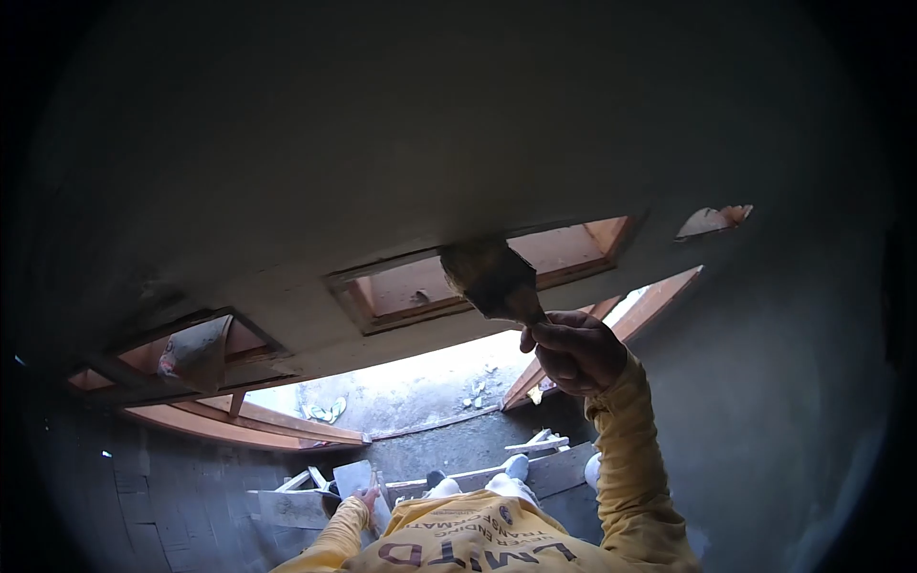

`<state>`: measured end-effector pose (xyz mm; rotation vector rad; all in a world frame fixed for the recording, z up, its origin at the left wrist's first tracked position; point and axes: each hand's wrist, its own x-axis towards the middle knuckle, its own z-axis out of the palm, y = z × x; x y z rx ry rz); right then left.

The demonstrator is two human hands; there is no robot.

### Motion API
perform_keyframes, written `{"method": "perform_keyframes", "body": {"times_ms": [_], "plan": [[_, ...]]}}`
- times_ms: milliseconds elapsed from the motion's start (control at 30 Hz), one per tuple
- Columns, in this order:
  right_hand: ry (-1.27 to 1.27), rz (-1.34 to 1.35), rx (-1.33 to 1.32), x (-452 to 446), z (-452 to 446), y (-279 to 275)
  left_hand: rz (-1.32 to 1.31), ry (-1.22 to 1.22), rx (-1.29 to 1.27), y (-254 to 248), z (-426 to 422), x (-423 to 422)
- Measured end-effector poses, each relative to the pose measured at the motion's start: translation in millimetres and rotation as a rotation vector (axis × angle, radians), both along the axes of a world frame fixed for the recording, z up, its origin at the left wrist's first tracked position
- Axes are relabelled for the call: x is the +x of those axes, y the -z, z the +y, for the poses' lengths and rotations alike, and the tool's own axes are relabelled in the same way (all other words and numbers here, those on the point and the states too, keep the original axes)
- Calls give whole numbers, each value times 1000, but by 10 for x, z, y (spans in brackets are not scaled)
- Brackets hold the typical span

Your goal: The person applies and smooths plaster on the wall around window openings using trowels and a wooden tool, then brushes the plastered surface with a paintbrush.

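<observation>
My right hand point(579, 351) is raised, its fingers wrapped round the handle of a wide, dark brush point(492, 282). The bristle end is at the lower edge of the dark grey plastered wall point(382, 201), in front of a wood-framed opening point(396, 288). Whether the bristles touch the plaster I cannot tell. Low down beside my body, my left hand point(367, 497) is closed on a flat, pale rectangular trowel point(351, 477); its handle is mostly hidden.
A bright doorway with a wooden frame point(253, 425) opens below the wall. My feet point(516, 466) are on planks point(559, 470) above the floor. Paper-like material hangs in a smaller opening point(196, 353). A broken hole point(712, 222) shows at the right.
</observation>
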<state>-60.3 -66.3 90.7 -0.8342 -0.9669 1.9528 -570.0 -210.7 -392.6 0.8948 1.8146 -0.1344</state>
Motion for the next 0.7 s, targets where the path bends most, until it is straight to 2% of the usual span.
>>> {"method": "perform_keyframes", "body": {"times_ms": [200, 267, 500, 600, 700], "plan": [[88, 29, 0, 613, -48, 63, -65, -43, 8, -73, 5, 411], [69, 132, -22, 821, -41, 106, -75, -68, -19, -128, 0, 524], [221, 81, 63, 1397, -155, 136, -68, -164, -44, -724, 27, 1029], [286, 79, 71, 1524, -271, 200, -70, -134, -68, -597, 26, 1017], [612, -20, 135, 1412, -502, 391, -75, -81, -34, -782, 3, 1061]]}}
